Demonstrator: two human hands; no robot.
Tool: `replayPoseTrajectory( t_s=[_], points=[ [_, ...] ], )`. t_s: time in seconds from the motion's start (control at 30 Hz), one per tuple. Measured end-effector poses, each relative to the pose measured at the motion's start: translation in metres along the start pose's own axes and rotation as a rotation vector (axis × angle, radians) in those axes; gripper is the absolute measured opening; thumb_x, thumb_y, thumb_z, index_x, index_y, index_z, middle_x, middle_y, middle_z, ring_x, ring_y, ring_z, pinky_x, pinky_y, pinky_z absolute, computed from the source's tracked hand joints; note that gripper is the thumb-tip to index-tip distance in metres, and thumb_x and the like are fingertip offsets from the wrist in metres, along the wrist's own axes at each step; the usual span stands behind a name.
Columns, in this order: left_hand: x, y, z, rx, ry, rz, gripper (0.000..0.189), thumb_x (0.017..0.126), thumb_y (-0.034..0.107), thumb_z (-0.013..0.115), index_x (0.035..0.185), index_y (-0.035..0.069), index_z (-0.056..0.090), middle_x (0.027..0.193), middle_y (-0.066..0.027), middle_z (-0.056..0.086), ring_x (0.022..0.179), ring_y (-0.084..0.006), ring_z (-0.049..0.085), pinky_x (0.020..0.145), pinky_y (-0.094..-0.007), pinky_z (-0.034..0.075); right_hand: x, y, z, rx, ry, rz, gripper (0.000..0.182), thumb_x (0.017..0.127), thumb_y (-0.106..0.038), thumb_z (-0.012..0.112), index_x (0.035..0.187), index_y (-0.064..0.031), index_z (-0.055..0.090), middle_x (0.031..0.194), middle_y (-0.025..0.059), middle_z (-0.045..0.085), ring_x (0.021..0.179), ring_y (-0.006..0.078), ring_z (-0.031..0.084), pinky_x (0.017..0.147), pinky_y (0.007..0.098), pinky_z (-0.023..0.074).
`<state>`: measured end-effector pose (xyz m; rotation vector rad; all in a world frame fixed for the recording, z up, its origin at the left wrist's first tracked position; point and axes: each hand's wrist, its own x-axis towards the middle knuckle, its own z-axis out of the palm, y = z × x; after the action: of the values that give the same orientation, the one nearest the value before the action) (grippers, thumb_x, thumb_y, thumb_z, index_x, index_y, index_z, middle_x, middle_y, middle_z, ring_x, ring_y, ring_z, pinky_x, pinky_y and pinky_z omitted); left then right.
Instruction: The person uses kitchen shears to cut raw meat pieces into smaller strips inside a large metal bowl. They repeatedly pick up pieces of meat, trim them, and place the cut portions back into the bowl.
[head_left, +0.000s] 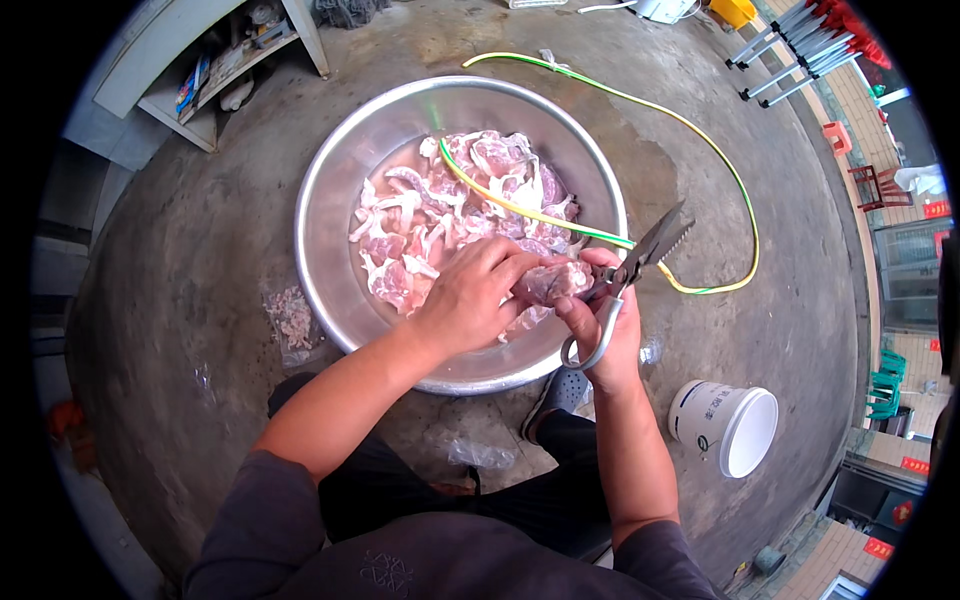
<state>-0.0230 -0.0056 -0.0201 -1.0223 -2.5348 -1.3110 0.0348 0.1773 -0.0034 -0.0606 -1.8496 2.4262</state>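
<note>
A wide metal basin (330, 180) stands on the floor before me, holding many pieces of raw meat (397, 247) in pinkish liquid. Over its near right side, my left hand (472, 292) grips one raw meat piece (553, 283) from the left. The fingers of my right hand (619, 330) also touch that piece, while the same hand holds kitchen scissors (622, 277) with grey handles. The scissor blades point up and right, away from the meat, and one has a serrated edge. A yellow-green hose (517, 211) crosses the basin's right rim, its end above the meat.
A white plastic bucket (701, 420) lies tipped on its side at the right. Left of the basin, a plastic bag (292, 322) has small pale scraps on it. Clear plastic (480, 454) lies between my legs. A shelf unit (225, 75) stands back left; folded metal-legged stools (802, 56) are back right.
</note>
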Motion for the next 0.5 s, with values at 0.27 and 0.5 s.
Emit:
replayPoseTrajectory(
  t_s=[0.27, 0.5],
  points=[
    [0.000, 0.011, -0.014, -0.211, 0.118, 0.083, 0.056, 0.074, 0.015, 0.084, 0.123, 0.004, 0.060, 0.119, -0.0139, 0.059, 0.106, -0.0298, 0.063, 0.090, -0.0399, 0.053, -0.003, -0.003, 0.000, -0.042, -0.044, -0.079, 0.055, 0.087, 0.008, 0.070, 0.135, -0.0048, 0.045, 0.119, 0.0112, 0.064, 0.105, 0.0173, 0.064, 0.088, 0.0304, 0.0523],
    [-0.002, 0.023, -0.010, -0.208, 0.182, 0.082, 0.032, 0.078, 0.004, 0.079, 0.107, 0.004, 0.067, 0.098, -0.0098, 0.064, 0.082, -0.0250, 0.066, 0.071, -0.0355, 0.055, -0.009, 0.019, -0.002, -0.348, -0.002, -0.114, 0.057, 0.081, 0.008, 0.073, 0.132, -0.0048, 0.050, 0.117, 0.0079, 0.064, 0.097, 0.0156, 0.064, 0.083, 0.0287, 0.0522]
  ],
)
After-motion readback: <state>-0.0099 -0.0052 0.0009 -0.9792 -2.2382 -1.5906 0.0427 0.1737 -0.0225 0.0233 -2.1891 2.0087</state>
